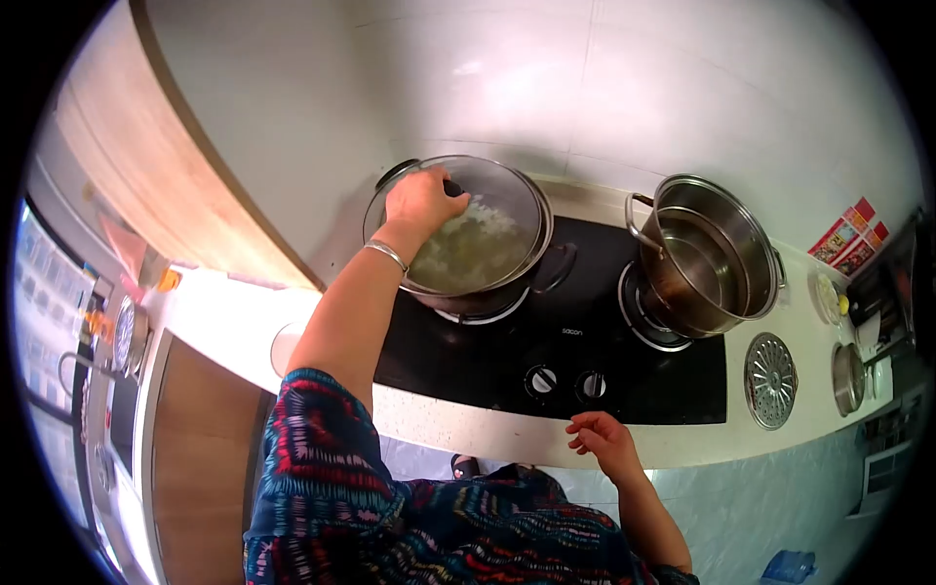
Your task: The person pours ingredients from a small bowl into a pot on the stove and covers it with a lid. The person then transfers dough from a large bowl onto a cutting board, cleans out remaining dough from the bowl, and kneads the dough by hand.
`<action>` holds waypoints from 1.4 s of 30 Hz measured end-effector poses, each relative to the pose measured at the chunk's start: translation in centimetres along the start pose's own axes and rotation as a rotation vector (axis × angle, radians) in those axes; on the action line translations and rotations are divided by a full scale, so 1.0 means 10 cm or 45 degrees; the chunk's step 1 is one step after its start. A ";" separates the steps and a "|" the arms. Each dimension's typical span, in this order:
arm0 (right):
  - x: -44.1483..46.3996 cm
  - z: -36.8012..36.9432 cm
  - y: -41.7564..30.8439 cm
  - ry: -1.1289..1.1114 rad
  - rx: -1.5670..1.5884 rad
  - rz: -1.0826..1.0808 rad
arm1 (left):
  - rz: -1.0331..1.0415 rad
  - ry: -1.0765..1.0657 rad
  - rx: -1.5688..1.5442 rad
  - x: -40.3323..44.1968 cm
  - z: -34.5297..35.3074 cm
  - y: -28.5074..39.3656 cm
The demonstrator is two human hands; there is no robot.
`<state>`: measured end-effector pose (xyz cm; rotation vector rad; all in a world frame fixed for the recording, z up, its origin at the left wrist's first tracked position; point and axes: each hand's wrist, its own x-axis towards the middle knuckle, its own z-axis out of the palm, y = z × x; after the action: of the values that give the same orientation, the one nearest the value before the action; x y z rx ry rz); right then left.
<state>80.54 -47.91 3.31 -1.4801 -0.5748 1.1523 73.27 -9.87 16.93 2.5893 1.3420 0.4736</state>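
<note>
My left hand (421, 202) is closed round the dark knob (451, 188) of a glass lid (487, 185). The lid covers most of a pot (548, 234) on the left burner and sits slightly off to the left of its rim; whether it touches all round I cannot tell. Pale, cloudy liquid with whitish bits shows through the glass. My right hand (604, 444) hangs by the counter's front edge, below the stove knobs, fingers loosely bent and apart, holding nothing.
A tall steel pot (712, 258) with side handles stands on the right burner of the black cooktop (468, 375). To its right lie a perforated steel disc (770, 380) and a round metal container (847, 378). A wooden cabinet (175, 146) juts in at upper left.
</note>
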 end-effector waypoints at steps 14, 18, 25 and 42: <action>0.57 0.03 -0.31 0.044 -0.031 -0.066 | -0.053 0.024 0.040 0.07 -0.15 0.09; 0.78 0.15 -0.71 0.279 -0.187 -0.190 | -0.298 0.231 -0.044 0.47 -0.22 -0.66; 1.23 0.42 -1.08 0.576 -0.420 -0.382 | -0.290 0.014 -0.230 1.03 0.27 -1.66; 1.55 0.56 -1.15 0.763 -0.228 -0.125 | -0.186 -0.089 -0.492 1.20 0.48 -1.61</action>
<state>84.55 -29.19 9.31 -1.8246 -0.3307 0.5415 69.28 9.13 9.90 2.1612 1.2609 0.5504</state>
